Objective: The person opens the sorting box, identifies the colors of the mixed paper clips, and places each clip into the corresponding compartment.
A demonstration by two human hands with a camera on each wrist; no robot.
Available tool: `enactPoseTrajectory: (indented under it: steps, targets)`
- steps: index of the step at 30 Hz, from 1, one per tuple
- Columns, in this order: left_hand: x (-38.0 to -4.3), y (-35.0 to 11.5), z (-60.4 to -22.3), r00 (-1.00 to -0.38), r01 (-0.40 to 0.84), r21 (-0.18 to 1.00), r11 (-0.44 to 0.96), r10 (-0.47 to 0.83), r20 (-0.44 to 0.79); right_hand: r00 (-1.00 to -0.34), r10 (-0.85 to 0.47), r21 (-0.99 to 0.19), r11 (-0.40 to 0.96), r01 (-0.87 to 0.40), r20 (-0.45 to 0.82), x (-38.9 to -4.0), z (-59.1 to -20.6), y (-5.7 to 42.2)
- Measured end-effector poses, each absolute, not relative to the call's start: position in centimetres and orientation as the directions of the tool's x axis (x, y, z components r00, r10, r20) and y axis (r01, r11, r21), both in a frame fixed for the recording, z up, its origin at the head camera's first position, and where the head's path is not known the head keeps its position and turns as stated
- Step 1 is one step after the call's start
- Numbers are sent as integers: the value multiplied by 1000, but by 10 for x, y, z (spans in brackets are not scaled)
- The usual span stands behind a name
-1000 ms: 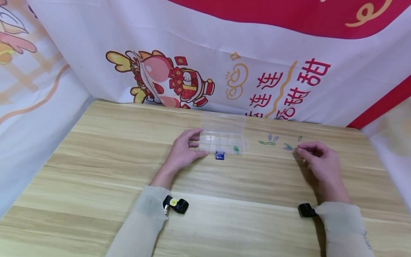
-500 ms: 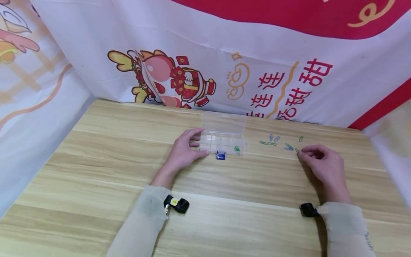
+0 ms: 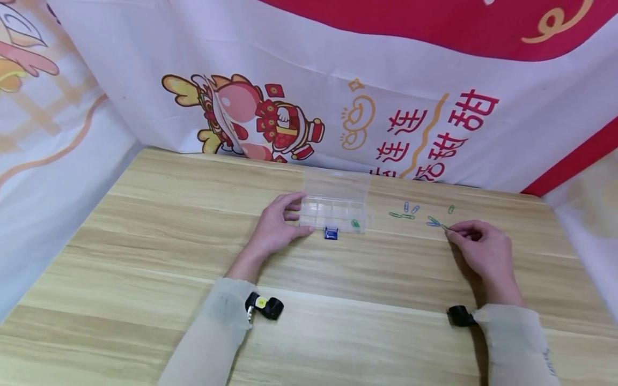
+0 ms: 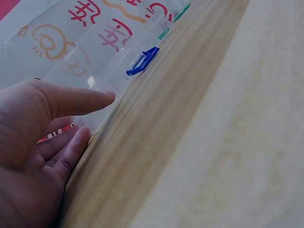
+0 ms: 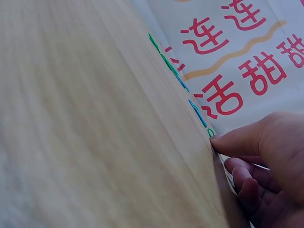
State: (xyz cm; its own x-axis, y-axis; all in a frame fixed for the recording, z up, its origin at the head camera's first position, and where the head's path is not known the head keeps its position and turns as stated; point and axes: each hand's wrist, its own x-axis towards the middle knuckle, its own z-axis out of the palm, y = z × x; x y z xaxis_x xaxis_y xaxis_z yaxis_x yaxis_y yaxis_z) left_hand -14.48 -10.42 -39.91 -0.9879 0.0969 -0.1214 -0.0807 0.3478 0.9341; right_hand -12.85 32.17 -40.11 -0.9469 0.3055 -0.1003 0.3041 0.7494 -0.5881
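A clear plastic compartment box point(image 3: 333, 213) lies on the table with its see-through lid point(image 3: 335, 184) folded back. My left hand point(image 3: 276, 222) grips the box's left end, thumb along the front edge and fingers at the left and back. On the front edge a blue latch point(image 3: 330, 233) hangs down. Green clips point(image 3: 355, 223) lie in the front right compartment. Between thumb and forefinger, my right hand point(image 3: 483, 244) pinches a green paper clip point(image 5: 211, 132), just right of a blue and green pair of paper clips point(image 3: 433, 221) on the table.
Green paper clips point(image 3: 402, 215) and blue paper clips point(image 3: 411, 207) lie right of the box. Another green paper clip point(image 3: 451, 209) is behind my right hand. A printed cloth point(image 3: 376, 107) hangs along the back edge of the wooden table point(image 3: 367, 332).
The green paper clip at my right fingertips now shows more clearly and reaches toward the blue and green pair. My left hand stays on the box.
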Motion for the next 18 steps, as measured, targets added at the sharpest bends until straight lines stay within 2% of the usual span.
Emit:
enactPoseTrajectory:
  steps: [11,18]
  targets:
    - [-145,-104,-398,-987,-84,931,355,97,-126,-938,325,-602,728,328,-119,-128,-402,322]
    - [-145,-104,-399,-988,-77,927,367,98,-121,-917,375,-645,669,370,-137,-127,-404,322]
